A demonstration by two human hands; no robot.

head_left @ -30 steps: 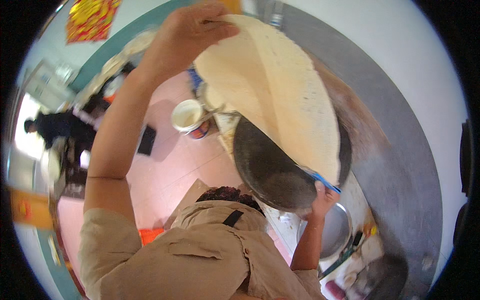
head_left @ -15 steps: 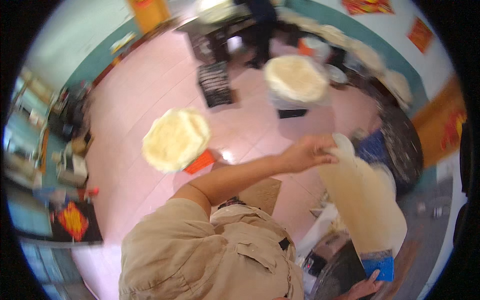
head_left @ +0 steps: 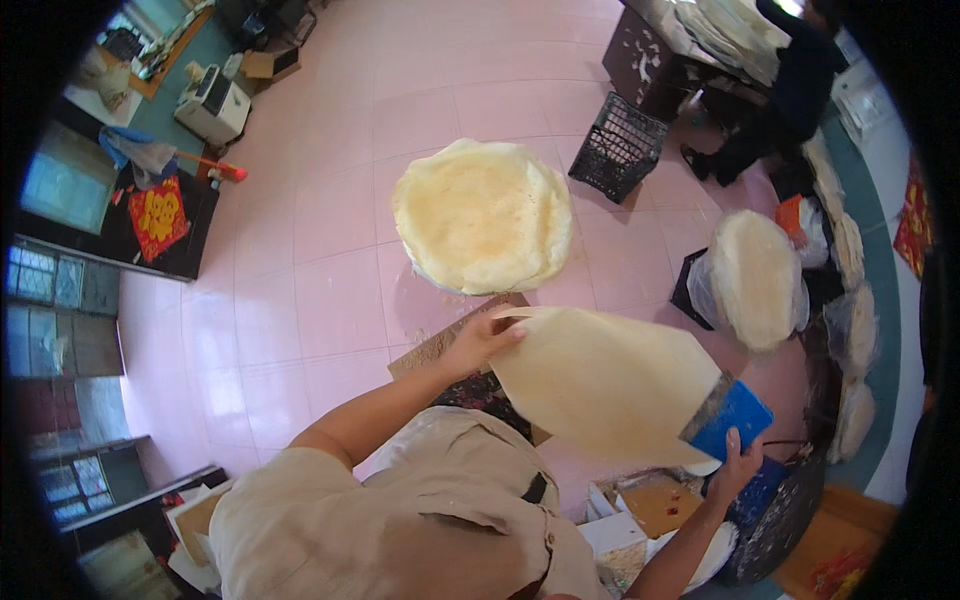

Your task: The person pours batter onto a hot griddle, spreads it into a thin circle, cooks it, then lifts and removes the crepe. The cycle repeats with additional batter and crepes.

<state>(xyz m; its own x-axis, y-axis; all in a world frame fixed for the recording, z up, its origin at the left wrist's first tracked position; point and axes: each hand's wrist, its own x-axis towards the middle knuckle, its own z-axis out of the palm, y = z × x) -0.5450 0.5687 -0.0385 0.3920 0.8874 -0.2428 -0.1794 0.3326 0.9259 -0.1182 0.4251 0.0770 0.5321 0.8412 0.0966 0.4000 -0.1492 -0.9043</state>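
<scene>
Floor tiles (head_left: 330, 290) of pale pink fill the left and middle of the view, with a white machine (head_left: 212, 103) and a red and gold panel (head_left: 157, 218) at the far left edge. A round stack of thin pancakes (head_left: 483, 216), cream with a faint golden centre and ruffled edges, sits on the floor above the hands. Just below it the left hand (head_left: 482, 340) grips the near edge of a single thin pancake sheet (head_left: 605, 385), fingers (head_left: 508, 334) closed over the rim and thumb beneath. The sheet is large, pale cream, smooth and floppy, roughly oval with a straight torn-looking edge at its left; it hangs in the air between the two hands, tilted down toward the right, above a patterned mat and cardboard. Its far right end lies over a blue scraper (head_left: 732, 419). The right hand (head_left: 735, 470) clamps that scraper from underneath, fingers curled up on the blue face. A black crate (head_left: 618, 150) stands on the floor to the upper right, beside a dark table (head_left: 655, 45) piled with more sheets, where another person in dark clothes (head_left: 790, 90) stands. Further right, a second stack of pancakes (head_left: 755, 278) rests on plastic.
</scene>
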